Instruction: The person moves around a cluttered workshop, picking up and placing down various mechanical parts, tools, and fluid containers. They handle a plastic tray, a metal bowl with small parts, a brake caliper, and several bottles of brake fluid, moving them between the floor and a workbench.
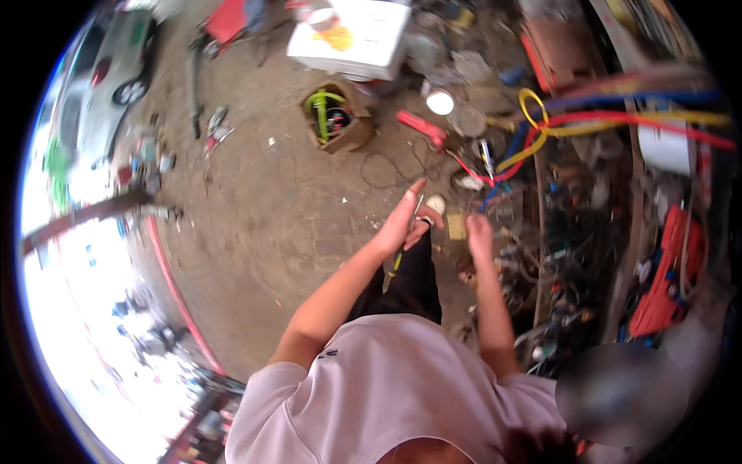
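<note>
My left hand [403,225] is in front of my legs, thumb stretched out and fingers curled round a thin tool. Its yellow and black handle [396,263] sticks out below the palm, and a slim shaft shows above, like a screwdriver. To the right, my right hand [480,234] is closed and slightly blurred. The end of a blue cable [488,196] runs down to its fingertips. That cable hangs with red [530,151] and yellow [513,159] ones, in a bundle coming from the right. A yellow loop [532,108] is tied around the bundle.
A cardboard box [352,133] holding green items stands ahead, beside a white box [352,56]. A red flashlight-shaped thing [422,129] and a black thin wire [379,184] lie on the floor. Cluttered tools and parts fill the right side, with a red tool [663,286]. A car [116,73] stands far left.
</note>
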`<state>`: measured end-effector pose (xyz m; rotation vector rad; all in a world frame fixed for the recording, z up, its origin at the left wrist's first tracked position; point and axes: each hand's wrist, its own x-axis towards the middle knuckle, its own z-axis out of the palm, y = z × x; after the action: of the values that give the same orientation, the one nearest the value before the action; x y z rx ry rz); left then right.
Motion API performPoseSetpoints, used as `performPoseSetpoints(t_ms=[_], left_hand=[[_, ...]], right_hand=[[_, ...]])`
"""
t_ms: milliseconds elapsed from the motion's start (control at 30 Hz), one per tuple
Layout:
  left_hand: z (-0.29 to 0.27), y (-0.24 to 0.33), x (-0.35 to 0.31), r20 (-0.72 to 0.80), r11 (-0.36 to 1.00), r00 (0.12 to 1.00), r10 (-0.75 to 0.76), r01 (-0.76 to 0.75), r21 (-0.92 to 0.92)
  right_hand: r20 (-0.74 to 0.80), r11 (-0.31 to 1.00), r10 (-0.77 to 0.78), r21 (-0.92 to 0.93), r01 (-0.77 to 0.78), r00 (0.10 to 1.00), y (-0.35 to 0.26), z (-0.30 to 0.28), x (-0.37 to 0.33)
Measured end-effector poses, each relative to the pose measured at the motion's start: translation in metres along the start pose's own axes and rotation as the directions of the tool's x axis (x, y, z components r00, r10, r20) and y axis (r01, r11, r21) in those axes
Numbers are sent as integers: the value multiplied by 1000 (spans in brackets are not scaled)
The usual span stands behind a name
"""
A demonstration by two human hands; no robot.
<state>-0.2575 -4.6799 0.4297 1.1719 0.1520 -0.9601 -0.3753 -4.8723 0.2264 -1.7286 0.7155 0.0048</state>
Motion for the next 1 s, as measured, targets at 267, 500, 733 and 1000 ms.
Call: performPoseSetpoints(t_ms=[267,500,733,1000], left_hand=[[-114,-79,-174,-411,874,863,296,-71,481],[-182,-118,-396,-596,863,705,385,-46,503],[-265,-188,-501,-870,882,282,405,-372,290],[-404,-185,-595,-893,801,248,376,-571,179]], right_hand=[[661,984,-77,171,-50,747,-175,154,-158],[928,992,106,-122,21,358,-220,301,-306],[997,901,-7,-28,432,80,-234,438,-444],[968,852,-5,136,505,-251,-255,606,-520]])
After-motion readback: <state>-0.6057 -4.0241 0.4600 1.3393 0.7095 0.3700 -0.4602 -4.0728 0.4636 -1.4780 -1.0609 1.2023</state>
